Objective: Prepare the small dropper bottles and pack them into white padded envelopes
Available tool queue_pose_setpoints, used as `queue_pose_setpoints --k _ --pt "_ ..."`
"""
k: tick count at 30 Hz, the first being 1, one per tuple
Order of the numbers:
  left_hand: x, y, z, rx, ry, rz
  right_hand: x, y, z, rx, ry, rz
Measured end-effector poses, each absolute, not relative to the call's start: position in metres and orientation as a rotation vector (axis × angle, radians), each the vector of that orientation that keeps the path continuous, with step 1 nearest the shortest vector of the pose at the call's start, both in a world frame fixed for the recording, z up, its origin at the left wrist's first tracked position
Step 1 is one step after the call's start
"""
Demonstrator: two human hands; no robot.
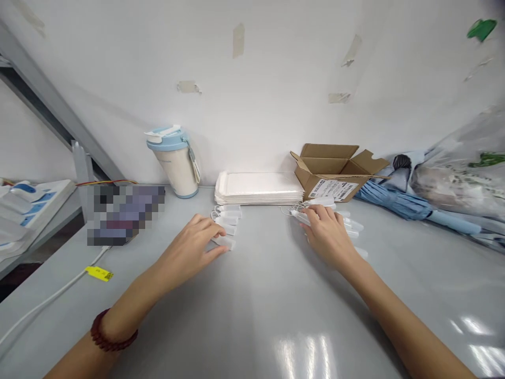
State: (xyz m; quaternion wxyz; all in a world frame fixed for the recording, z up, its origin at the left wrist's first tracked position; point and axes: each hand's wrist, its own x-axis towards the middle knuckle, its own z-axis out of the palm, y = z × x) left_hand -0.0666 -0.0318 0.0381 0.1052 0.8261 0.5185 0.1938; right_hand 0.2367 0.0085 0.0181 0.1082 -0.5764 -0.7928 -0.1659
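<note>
Small translucent white tubes with thin string loops lie on the grey table in two groups. My left hand (pixel 199 237) has its thumb and fingers closed about the nearest tube (pixel 225 242) of the left group. Beyond it, more tubes (pixel 229 221) lie in a column, loops to the left. At the right group, my right hand (pixel 328 231) pinches a tube (pixel 300 216) between thumb and fingers; its tip and string point left. Other tubes (pixel 353 225) lie beside and partly under that hand, so some are hidden.
A stack of white padded envelopes (pixel 260 188) sits against the wall, beside an open cardboard box (pixel 335 176). A blue-lidded cup (pixel 175 163) and a blurred device (pixel 126 216) with a white cable (pixel 59 292) are left. A folded blue umbrella (pixel 394 200) lies right.
</note>
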Motion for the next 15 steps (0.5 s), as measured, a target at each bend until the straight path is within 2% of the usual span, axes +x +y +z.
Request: queue_pose_setpoints --k 15 --pt "-0.0707 -0.0272 0.0325 2.383 1.618 0.681 0.2350 0.0089 0.0125 -1.666 -2.430 -0.486"
